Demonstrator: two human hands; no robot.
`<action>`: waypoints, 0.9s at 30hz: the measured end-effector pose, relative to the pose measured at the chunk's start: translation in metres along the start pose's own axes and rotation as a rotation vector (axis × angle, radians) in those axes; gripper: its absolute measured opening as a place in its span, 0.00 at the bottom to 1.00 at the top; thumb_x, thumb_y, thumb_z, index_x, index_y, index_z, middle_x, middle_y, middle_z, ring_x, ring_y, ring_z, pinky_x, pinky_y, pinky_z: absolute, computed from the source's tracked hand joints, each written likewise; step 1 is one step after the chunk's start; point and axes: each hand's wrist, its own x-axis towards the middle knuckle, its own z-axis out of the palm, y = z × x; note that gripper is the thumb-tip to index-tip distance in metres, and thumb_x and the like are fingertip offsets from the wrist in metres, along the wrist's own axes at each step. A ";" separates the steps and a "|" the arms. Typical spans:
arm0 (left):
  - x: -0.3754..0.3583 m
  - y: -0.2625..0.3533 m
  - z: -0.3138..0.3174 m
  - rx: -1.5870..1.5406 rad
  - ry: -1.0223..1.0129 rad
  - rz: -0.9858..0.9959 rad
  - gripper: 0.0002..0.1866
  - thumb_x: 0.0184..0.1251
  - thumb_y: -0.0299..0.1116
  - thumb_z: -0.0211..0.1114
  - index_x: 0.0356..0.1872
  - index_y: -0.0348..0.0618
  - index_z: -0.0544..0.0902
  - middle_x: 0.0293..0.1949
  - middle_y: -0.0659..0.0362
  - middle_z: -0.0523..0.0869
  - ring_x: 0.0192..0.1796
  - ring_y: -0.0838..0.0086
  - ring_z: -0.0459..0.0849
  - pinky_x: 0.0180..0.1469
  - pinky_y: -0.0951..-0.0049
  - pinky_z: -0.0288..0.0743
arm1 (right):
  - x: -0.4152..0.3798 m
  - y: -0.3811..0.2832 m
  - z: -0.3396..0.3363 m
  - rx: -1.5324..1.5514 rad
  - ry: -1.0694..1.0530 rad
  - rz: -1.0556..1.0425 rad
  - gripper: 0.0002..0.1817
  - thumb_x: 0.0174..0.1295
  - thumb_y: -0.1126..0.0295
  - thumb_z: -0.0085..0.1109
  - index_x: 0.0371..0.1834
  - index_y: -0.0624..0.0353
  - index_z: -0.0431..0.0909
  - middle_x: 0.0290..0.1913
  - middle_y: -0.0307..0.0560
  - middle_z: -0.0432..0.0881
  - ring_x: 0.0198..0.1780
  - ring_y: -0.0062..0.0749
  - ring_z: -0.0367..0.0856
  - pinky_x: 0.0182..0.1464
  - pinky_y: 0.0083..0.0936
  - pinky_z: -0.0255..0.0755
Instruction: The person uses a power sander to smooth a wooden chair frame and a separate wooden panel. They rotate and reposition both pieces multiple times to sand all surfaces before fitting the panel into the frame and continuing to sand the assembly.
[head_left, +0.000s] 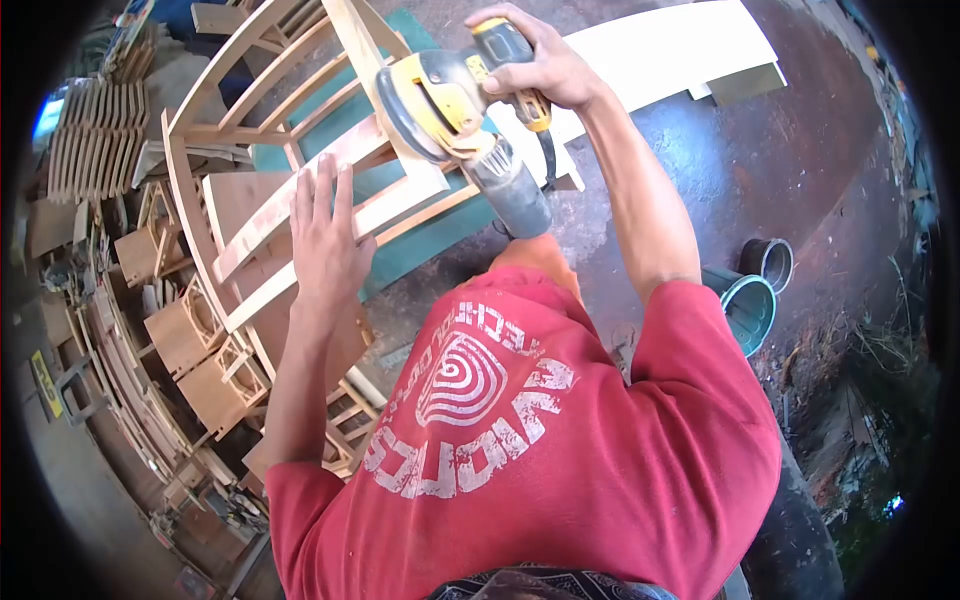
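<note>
My right hand (550, 65) is wrapped round the grip of a yellow and black orbital sander (435, 100). The sander is tilted on its side, its round pad right at a pale upright (360, 60) of a wooden chair frame (175, 195). A grey dust canister (515, 190) hangs from the tool toward my body. On the left, my left hand (328, 225) lies with fingers stretched out over a curved wooden rail (265, 235) of the same frame. Slats and rails of bare wood make up the frame.
Beneath the frame is a green board (400, 265). A white panel (660, 55) stretches along the far right, and a green bucket (748, 310) stands beside my right arm. Stacked curved wooden parts (100, 140) and small wooden frames (205, 385) fill the left side.
</note>
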 end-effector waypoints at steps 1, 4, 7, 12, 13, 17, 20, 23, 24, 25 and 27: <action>-0.006 0.000 -0.002 -0.048 -0.019 0.003 0.51 0.47 0.25 0.77 0.79 0.40 0.65 0.80 0.43 0.63 0.80 0.36 0.60 0.80 0.41 0.57 | -0.016 0.003 0.005 0.116 -0.024 0.144 0.37 0.45 0.65 0.80 0.64 0.51 0.79 0.48 0.44 0.85 0.47 0.29 0.84 0.52 0.28 0.80; -0.006 -0.007 -0.002 -0.031 -0.029 0.043 0.54 0.47 0.26 0.78 0.80 0.41 0.62 0.82 0.45 0.60 0.82 0.37 0.57 0.80 0.41 0.57 | -0.039 0.004 0.014 0.025 0.027 -0.023 0.37 0.45 0.65 0.81 0.64 0.52 0.79 0.48 0.43 0.85 0.48 0.28 0.84 0.53 0.29 0.79; -0.007 -0.008 0.003 -0.011 -0.015 0.043 0.54 0.48 0.27 0.79 0.80 0.41 0.61 0.82 0.45 0.61 0.82 0.38 0.58 0.80 0.41 0.57 | -0.056 -0.036 0.015 -0.002 -0.019 0.189 0.39 0.48 0.70 0.81 0.67 0.54 0.75 0.52 0.51 0.83 0.38 0.27 0.86 0.35 0.25 0.81; -0.008 -0.009 -0.004 -0.133 0.004 0.067 0.46 0.56 0.32 0.78 0.78 0.41 0.67 0.81 0.46 0.62 0.82 0.40 0.58 0.80 0.43 0.57 | -0.091 -0.040 0.034 -0.088 0.197 0.010 0.39 0.47 0.62 0.82 0.65 0.56 0.77 0.50 0.50 0.85 0.50 0.36 0.85 0.53 0.33 0.80; -0.010 -0.015 -0.008 -0.138 0.017 0.074 0.46 0.56 0.32 0.78 0.78 0.41 0.67 0.81 0.46 0.62 0.82 0.40 0.58 0.80 0.43 0.57 | -0.101 -0.032 0.036 -0.228 0.259 -0.181 0.39 0.45 0.60 0.84 0.64 0.57 0.79 0.52 0.46 0.84 0.52 0.33 0.84 0.58 0.31 0.78; -0.019 -0.063 -0.015 -0.440 -0.020 0.141 0.36 0.69 0.43 0.70 0.75 0.39 0.72 0.78 0.44 0.69 0.82 0.46 0.61 0.83 0.49 0.52 | -0.160 -0.039 0.079 -0.437 0.585 -0.220 0.39 0.44 0.66 0.84 0.63 0.61 0.76 0.55 0.50 0.81 0.59 0.37 0.80 0.62 0.34 0.76; -0.018 -0.080 -0.010 -0.536 0.043 0.160 0.34 0.80 0.53 0.54 0.77 0.39 0.70 0.76 0.43 0.71 0.81 0.46 0.63 0.82 0.51 0.53 | -0.197 -0.027 0.141 -0.530 0.815 -0.291 0.41 0.48 0.70 0.80 0.67 0.61 0.70 0.59 0.54 0.81 0.59 0.40 0.81 0.63 0.37 0.75; 0.003 -0.079 -0.004 -0.526 -0.061 -0.041 0.35 0.80 0.53 0.54 0.77 0.39 0.69 0.74 0.42 0.74 0.78 0.48 0.68 0.79 0.54 0.59 | -0.201 -0.006 0.230 -0.475 1.043 -0.292 0.41 0.47 0.72 0.78 0.67 0.63 0.68 0.60 0.55 0.78 0.60 0.40 0.77 0.66 0.38 0.71; 0.017 -0.083 0.002 -0.465 -0.073 0.012 0.36 0.79 0.59 0.54 0.76 0.42 0.71 0.68 0.43 0.80 0.72 0.48 0.76 0.74 0.56 0.66 | -0.195 0.002 0.253 -0.467 1.081 -0.302 0.41 0.47 0.72 0.78 0.66 0.62 0.68 0.60 0.55 0.77 0.60 0.41 0.77 0.66 0.39 0.70; 0.021 -0.083 0.003 -0.463 -0.075 0.041 0.36 0.79 0.59 0.54 0.76 0.42 0.71 0.68 0.43 0.80 0.72 0.48 0.76 0.74 0.56 0.66 | -0.188 0.008 0.276 -0.458 1.122 -0.316 0.41 0.47 0.71 0.78 0.66 0.62 0.67 0.60 0.55 0.76 0.60 0.42 0.76 0.66 0.39 0.70; 0.031 -0.078 0.001 -0.397 -0.162 -0.057 0.38 0.77 0.65 0.53 0.74 0.46 0.73 0.64 0.43 0.84 0.67 0.47 0.81 0.70 0.56 0.70 | -0.178 0.026 0.311 -0.405 1.169 -0.354 0.42 0.46 0.71 0.78 0.67 0.61 0.66 0.58 0.55 0.75 0.61 0.43 0.75 0.66 0.41 0.69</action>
